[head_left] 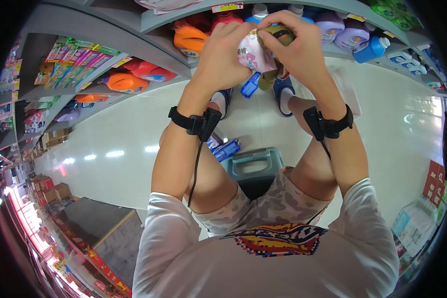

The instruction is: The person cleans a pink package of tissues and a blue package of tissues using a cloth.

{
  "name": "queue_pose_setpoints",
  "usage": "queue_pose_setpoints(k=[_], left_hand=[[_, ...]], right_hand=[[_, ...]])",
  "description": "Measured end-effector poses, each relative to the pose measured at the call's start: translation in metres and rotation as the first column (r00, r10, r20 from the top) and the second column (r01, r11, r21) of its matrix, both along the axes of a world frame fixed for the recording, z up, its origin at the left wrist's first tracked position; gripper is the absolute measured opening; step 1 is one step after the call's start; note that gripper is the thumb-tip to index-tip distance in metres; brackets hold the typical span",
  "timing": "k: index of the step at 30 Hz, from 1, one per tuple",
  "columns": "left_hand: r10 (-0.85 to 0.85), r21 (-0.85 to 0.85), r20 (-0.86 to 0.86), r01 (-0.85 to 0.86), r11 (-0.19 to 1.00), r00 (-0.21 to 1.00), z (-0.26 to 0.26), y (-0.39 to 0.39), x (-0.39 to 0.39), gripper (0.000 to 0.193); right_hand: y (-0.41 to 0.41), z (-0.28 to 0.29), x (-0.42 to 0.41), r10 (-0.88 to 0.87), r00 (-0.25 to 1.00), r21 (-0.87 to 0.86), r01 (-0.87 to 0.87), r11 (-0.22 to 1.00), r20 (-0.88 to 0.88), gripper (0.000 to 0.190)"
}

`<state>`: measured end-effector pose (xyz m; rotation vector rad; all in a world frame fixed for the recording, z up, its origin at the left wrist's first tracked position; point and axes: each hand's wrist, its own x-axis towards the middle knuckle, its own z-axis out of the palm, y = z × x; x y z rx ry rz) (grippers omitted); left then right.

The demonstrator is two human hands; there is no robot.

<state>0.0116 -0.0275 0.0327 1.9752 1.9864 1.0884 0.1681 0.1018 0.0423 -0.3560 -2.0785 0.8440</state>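
Note:
My left hand [225,56] grips a pink and white printed package [251,50] in front of the lower shelf. My right hand [298,44] pinches an olive-green cloth [269,80] bunched against the package's right side. Part of the cloth hangs below the package, and my fingers hide its upper portion. Beneath my hands, between my feet, a blue packet [250,85] lies on the floor. Another blue packet [226,149] lies nearer, beside my left leg.
I sit on a teal plastic stool [273,158]. Ahead, a grey shelf [178,16] holds orange detergent bottles [190,39], purple bottles [352,37] and a blue bottle [370,50]. Toothpaste boxes [76,56] fill a left shelf. Cartons [57,192] stand farther left.

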Motion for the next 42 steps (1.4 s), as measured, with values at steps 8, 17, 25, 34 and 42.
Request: queue_pose_setpoints(k=[8, 17, 25, 34, 42], left_hand=[[0.169, 0.091, 0.119, -0.18, 0.979, 0.978, -0.007, 0.004, -0.004, 0.08], [0.066, 0.018, 0.17, -0.07, 0.997, 0.983, -0.002, -0.004, -0.002, 0.086], [0.06, -0.017, 0.445, -0.059, 0.998, 0.893, 0.0, -0.006, -0.012, 0.087], [-0.036, 0.099, 0.335, 0.003, 0.995, 0.942, -0.003, -0.005, -0.012, 0.088], [0.078, -0.1, 0.515, -0.031, 0.995, 0.854, 0.003, -0.001, -0.01, 0.092]], right_hand=[[-0.02, 0.021, 0.012, 0.089, 0.987, -0.253, -0.052, 0.966, 0.137, 0.014], [-0.012, 0.011, 0.006, 0.074, 0.992, -0.182, -0.054, 0.982, 0.106, 0.015], [-0.017, 0.021, 0.012, 0.174, 0.973, -0.248, -0.134, 0.96, 0.149, 0.01], [-0.006, 0.01, 0.004, 0.046, 0.997, 0.116, -0.039, 0.992, -0.059, 0.012], [-0.012, 0.023, 0.017, 0.236, 0.964, -0.256, -0.199, 0.946, 0.124, 0.014]])
